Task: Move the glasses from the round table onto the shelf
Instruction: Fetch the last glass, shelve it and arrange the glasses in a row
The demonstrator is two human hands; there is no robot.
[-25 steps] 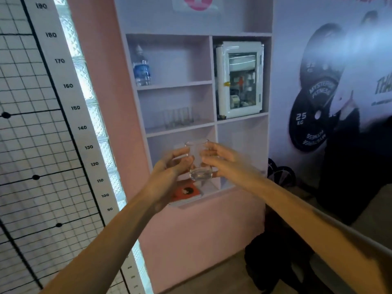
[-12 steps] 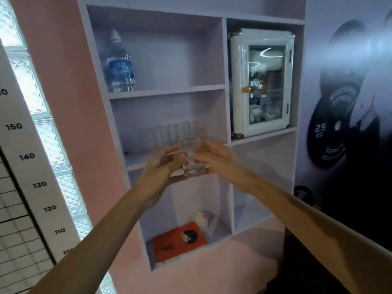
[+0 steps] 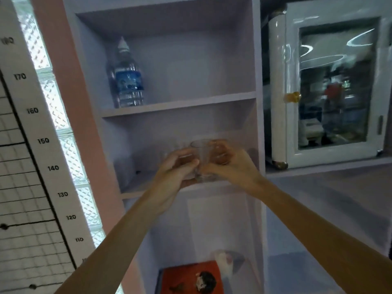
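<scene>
Both hands are holding a clear glass (image 3: 201, 160) upright in front of the middle compartment of a pale lilac shelf (image 3: 178, 107): the left hand (image 3: 176, 166) is wrapping its fingers around the glass's left side with the thumb pressing on the near face, and the right hand (image 3: 228, 162) is curling its fingers around the right side, so the glass is pinched between the two. Its base is sitting just above the front edge of the middle board, toward that board's right end; whether it is touching the board cannot be told. Faint outlines of other glasses (image 3: 169, 152) are showing behind the hands, too blurred to count. On the board above, a water bottle (image 3: 127, 77) with a blue label is standing upright near the left wall. At the bottom, an orange-red book (image 3: 191, 276) is lying flat. In the right-hand column a small white cabinet (image 3: 331, 88) with a glass door and a brass knob is sitting on its own board. A pink wall (image 3: 70, 102), glass blocks (image 3: 53, 98) and a height chart (image 3: 31, 128) are lining the left side.
</scene>
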